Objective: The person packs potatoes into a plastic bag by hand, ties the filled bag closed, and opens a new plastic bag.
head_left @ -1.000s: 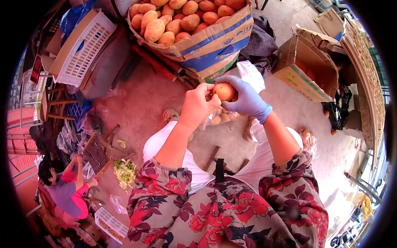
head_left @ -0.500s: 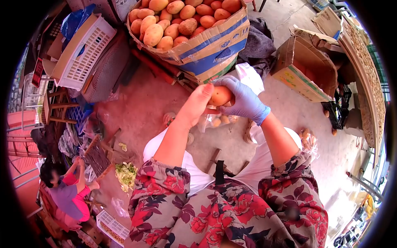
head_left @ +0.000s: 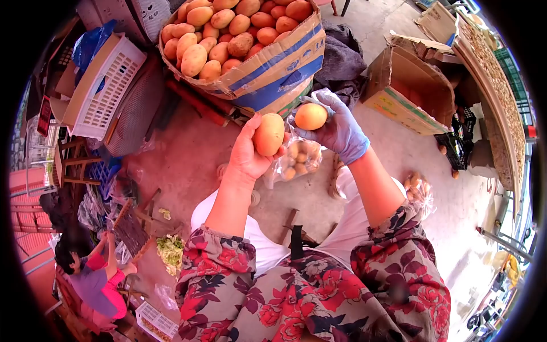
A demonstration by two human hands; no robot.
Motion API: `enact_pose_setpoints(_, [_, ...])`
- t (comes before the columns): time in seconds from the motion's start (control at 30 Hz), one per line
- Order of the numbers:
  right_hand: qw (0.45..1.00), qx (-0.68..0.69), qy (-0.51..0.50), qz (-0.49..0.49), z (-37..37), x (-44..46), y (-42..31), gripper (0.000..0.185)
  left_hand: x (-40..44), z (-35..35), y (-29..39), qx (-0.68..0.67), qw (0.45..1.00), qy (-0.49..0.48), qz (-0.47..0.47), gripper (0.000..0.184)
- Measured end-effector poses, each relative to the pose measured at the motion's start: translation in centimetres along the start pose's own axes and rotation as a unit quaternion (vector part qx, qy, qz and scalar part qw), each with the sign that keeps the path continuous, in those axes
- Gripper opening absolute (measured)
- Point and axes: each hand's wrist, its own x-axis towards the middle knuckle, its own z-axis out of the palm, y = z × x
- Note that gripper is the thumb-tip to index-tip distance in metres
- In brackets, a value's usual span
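Note:
A large orange-yellow fruit [head_left: 269, 134] lies in my bare left hand [head_left: 249, 151], its fingers curled round it. My right hand [head_left: 337, 130], in a blue glove, holds a smaller yellow-orange fruit [head_left: 311, 116] facing up. The two fruits are apart, side by side. Just below the hands, a clear plastic bag [head_left: 297, 159] contains several round fruits. Above them stands a big cardboard box [head_left: 273, 77] with blue stripes, heaped with similar fruit [head_left: 216, 34].
An open cardboard box [head_left: 407, 94] stands at the right, with a black crate [head_left: 456, 139] beyond it. Another bag of fruit [head_left: 419, 191] rests on the floor. White basket [head_left: 108, 85] at upper left; a seated person [head_left: 99, 279] and leafy scraps [head_left: 170, 253] at lower left.
My hands have moved apart. The left now shows a large fruit on its palm side, the right a smaller one. The view has shifted, so the fruit box appears further left.

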Motion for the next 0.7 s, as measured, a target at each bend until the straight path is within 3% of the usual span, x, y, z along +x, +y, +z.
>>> enact_pose_setpoints(0.17, [0.993, -0.069, -0.073, -0.068, -0.8, 0.2, -0.2, 0.034, 0.5, 0.1, -0.1, -0.045, 0.999, -0.011, -0.009, 0.05])
enact_pose_setpoints(0.27, [0.991, -0.051, -0.12, -0.018, 0.5, -0.7, 0.0, 0.044, 0.3, -0.1, 0.2, -0.114, 0.991, -0.061, -0.036, 0.053])
enact_pose_setpoints(0.37, [0.962, -0.21, -0.153, -0.08, 1.2, -1.0, 0.3, 0.05, -0.2, 0.0, 0.5, -0.148, 0.985, -0.082, -0.04, 0.055])
enact_pose_setpoints(0.5, [0.955, -0.251, -0.138, -0.071, 1.1, -0.9, 0.4, 0.049, -0.7, 0.7, 0.5, -0.179, 0.979, -0.088, -0.035, 0.059])
enact_pose_setpoints(0.63, [0.946, -0.269, -0.11, -0.142, 1.2, -0.9, 0.9, 0.051, -1.0, 1.8, 0.2, -0.189, 0.978, -0.088, 0.017, 0.051])
enact_pose_setpoints(0.7, [0.966, -0.203, -0.089, -0.135, 0.7, -0.3, 1.0, 0.049, -0.5, 1.0, 0.1, -0.205, 0.973, -0.104, 0.028, 0.05])
